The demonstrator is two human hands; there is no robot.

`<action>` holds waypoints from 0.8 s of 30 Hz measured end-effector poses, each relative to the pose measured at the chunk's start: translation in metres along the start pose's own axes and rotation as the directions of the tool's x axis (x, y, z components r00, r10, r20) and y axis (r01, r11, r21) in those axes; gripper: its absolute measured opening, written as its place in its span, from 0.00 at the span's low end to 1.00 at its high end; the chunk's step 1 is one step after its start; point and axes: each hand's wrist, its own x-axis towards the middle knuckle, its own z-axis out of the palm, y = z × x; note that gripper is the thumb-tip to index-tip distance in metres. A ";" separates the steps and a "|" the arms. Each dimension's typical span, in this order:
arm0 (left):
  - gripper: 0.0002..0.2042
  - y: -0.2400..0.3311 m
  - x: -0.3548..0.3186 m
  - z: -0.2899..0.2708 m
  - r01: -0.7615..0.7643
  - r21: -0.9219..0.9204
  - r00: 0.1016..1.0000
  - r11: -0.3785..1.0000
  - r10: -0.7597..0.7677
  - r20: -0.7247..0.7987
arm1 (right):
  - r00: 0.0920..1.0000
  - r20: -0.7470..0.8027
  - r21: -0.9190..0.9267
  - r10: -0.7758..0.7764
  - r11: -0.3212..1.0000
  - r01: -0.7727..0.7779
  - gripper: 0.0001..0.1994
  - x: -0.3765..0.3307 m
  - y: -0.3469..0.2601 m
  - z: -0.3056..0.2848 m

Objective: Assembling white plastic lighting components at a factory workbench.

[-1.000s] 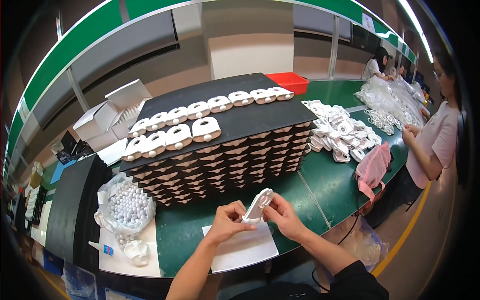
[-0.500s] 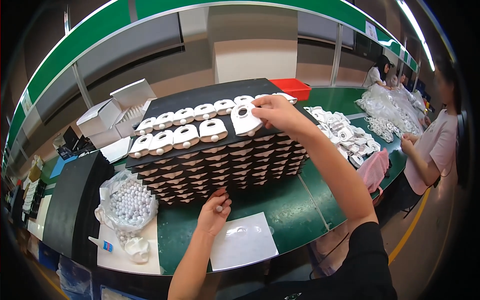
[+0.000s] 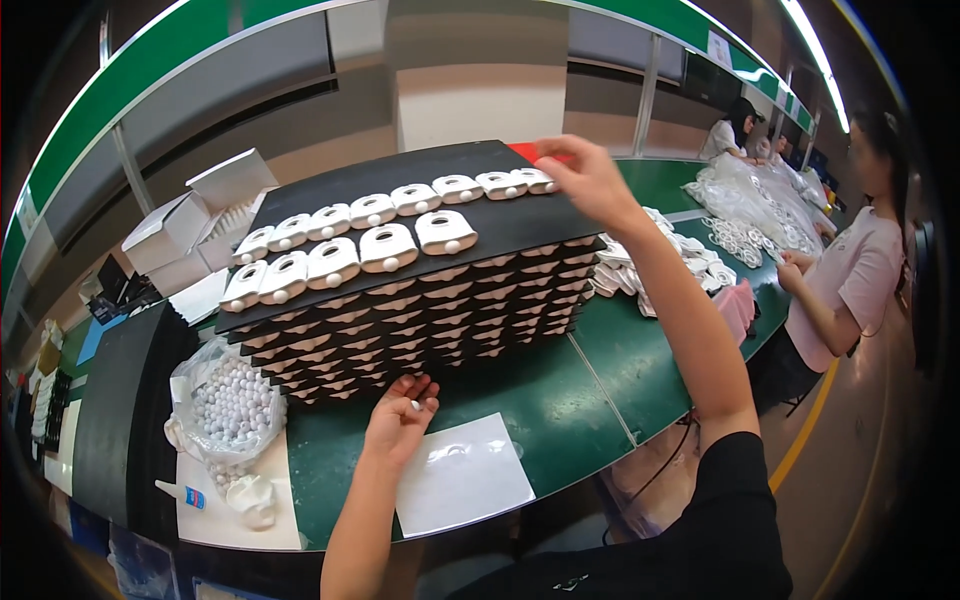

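L hand (image 3: 398, 420) is low in front of the black stack (image 3: 395, 172), fingers curled narrow on a small white ball (image 3: 415, 405). R hand (image 3: 592, 185) is up over stack's far R corner, nr end of back row; can't tell if its fingers hold anything. White pcs w/ holes (image 3: 446, 235) sit in 2 rows on top, 5 in front. Paper sheet (image 3: 465, 482) on green surface (image 3: 580, 420), just R of L forearm; bag of balls (image 3: 237, 405) to L.

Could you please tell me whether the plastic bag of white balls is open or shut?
Open: the plastic bag is spread at the top, and the white balls lie exposed inside.
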 end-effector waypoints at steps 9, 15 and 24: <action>0.07 -0.006 0.007 0.002 0.109 0.163 0.994 0.981 -0.102 -0.048 | 0.995 -0.100 -0.553 -0.014 0.832 -0.044 0.15 -0.134 0.180 -0.027; 0.14 0.001 0.000 -0.001 0.144 0.210 0.990 0.967 -0.143 -0.016 | 0.992 0.052 -0.629 -0.112 0.768 0.119 0.18 -0.177 0.158 -0.001; 0.15 -0.002 -0.001 0.005 0.092 0.202 0.995 0.975 -0.100 0.026 | 0.971 -0.239 -0.749 0.004 0.635 -0.188 0.10 -0.214 0.140 -0.022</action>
